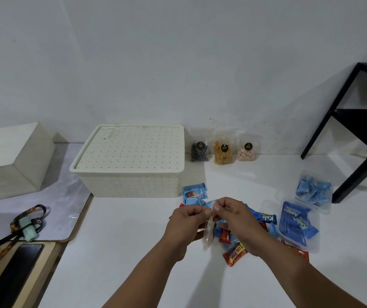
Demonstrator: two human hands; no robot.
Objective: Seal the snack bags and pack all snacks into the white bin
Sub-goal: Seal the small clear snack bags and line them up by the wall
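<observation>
My left hand (pixel 186 221) and my right hand (pixel 233 215) both pinch the top edge of a small clear snack bag (pixel 208 235) that hangs between them above the white surface. The white bin (pixel 131 172) stands behind them with its dotted lid on. Three clear standing bags lean against the wall: a dark snack bag (pixel 199 150), a yellow sticks bag (pixel 223 151) and a pink-and-white sweets bag (pixel 247 150). Loose blue and red wrapped snacks (pixel 235 255) lie under and around my hands. Two clear trays of blue packets (pixel 298 223) (pixel 313 190) sit to the right.
A black stool (pixel 360 130) stands at the right by the wall. A pale box (pixel 11 161) sits at the far left. A lanyard with a green tag (pixel 28 225) and a dark phone (pixel 16 270) lie on a board at the lower left.
</observation>
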